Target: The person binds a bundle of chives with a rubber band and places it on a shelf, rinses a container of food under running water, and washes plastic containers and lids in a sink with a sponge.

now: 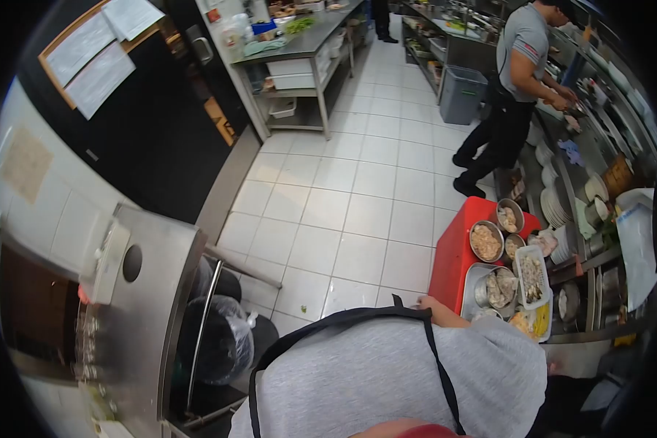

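Note:
My right hand point(439, 312) is partly in view just beyond the top edge of my black apron point(343, 318), beside the near left corner of a red box point(451, 271). Its fingers are too small and too covered to show whether they hold anything. My left hand is out of view. On the red box stand metal bowls of pale, raw-looking meat, one of them a round bowl point(486, 241). Near them a white plastic tray point(533, 277) holds small grey-brown pieces. A larger metal tray point(474, 281) carries another meat-filled bowl and yellow food.
A co-worker point(522, 58) in a grey shirt stands at the right-hand counter, hands over it. Stacked plates point(555, 208) sit on a shelf below. A grey bin point(463, 95) stands farther ahead. To my left are a steel counter point(157, 281) and a lined black bin point(223, 339).

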Motion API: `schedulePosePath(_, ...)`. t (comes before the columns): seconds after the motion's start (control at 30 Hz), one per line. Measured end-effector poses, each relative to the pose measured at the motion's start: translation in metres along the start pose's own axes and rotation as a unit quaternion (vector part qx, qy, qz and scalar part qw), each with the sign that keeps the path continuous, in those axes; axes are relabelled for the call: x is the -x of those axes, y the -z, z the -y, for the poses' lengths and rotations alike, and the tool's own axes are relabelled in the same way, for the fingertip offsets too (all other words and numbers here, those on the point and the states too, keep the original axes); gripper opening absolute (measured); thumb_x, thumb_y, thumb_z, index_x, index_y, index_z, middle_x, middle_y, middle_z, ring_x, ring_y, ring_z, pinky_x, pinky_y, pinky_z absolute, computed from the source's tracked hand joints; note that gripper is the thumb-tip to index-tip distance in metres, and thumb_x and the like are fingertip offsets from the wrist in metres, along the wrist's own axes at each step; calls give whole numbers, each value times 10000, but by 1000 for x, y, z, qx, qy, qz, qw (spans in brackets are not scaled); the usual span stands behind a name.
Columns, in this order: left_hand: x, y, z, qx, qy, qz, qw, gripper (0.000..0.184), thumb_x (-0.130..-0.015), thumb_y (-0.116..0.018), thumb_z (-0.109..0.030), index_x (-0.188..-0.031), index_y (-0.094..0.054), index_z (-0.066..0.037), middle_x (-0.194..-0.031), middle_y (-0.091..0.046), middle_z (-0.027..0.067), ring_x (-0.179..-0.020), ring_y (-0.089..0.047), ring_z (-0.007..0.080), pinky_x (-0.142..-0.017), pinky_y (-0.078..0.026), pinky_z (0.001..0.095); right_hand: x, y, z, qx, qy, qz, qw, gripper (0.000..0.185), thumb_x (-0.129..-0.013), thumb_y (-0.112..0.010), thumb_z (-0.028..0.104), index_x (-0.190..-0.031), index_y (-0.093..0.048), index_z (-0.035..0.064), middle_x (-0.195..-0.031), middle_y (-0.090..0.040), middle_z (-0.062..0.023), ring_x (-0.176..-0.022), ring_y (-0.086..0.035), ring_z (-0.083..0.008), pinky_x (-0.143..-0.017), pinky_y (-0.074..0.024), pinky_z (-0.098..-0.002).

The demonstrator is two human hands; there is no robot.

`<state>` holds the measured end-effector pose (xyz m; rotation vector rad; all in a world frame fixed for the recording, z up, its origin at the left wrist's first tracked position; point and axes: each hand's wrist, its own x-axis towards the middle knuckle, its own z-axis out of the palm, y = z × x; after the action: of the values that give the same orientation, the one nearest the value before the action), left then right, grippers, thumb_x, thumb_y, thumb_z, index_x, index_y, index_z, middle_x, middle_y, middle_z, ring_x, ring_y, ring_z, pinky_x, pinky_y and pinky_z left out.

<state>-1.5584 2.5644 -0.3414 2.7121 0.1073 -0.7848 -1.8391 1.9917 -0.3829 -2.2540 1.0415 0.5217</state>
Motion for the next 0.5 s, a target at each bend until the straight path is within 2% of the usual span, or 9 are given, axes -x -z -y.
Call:
schedulePosePath(0.1,-27,-16,-37,-10,-4,86,996,198,-772,-606,-216,-821,-582,-26,-744,-581,163,-698,-549,265,-643,-435,379,-32,33,4,-39,-79,-3,996,286,-738,-582,183,-1009,-626,103,-1024,-616,-158,-942,-600,-300,-810,-480,-374)
schedulePosePath(0.13,-39,-18,-52,-10,-11,106,994,198,-774,-600,-219,-823,-588,-28,-749,-585,167,-703,-555,271,-649,-437,384,-41,42,3,-63,-133,-2,989,296,-726,-600,182,-1013,-626,115,-1027,-617,-152,-945,-600,-296,-808,-481,-371)
schedulePosePath(0.27,-108,-25,-131,21,-48,144,988,204,-783,-578,-233,-832,-609,-37,-767,-602,181,-727,-578,298,-672,-447,404,-94,87,-16,-49,-156,-5,987,351,-696,-626,164,-1045,-612,133,-1029,-619,-141,-952,-597,-294,-803,-483,-366)
schedulePosePath(0.3,-134,-28,-155,39,-64,148,986,206,-785,-573,-236,-834,-615,-40,-772,-606,185,-733,-583,304,-678,-450,410,-106,100,-17,-62,-153,-28,986,362,-675,-642,152,-1034,-610,111,-1005,-622,-151,-933,-604,-290,-779,-488,-367)
schedulePosePath(0.4,-228,-26,-247,101,-153,99,978,218,-792,-556,-246,-840,-631,-47,-786,-619,196,-750,-601,324,-695,-457,425,-146,132,-6,-93,-139,-58,984,379,-638,-677,145,-1007,-611,87,-959,-631,-150,-892,-614,-274,-745,-494,-371)
schedulePosePath(0.5,-258,19,-383,-5,-234,-14,972,148,-743,-597,-213,-785,-625,-74,-801,-610,181,-774,-600,300,-709,-460,424,-174,165,-4,-95,-133,-49,985,384,-606,-704,141,-974,-614,81,-908,-639,-125,-837,-617,-248,-719,-495,-365)
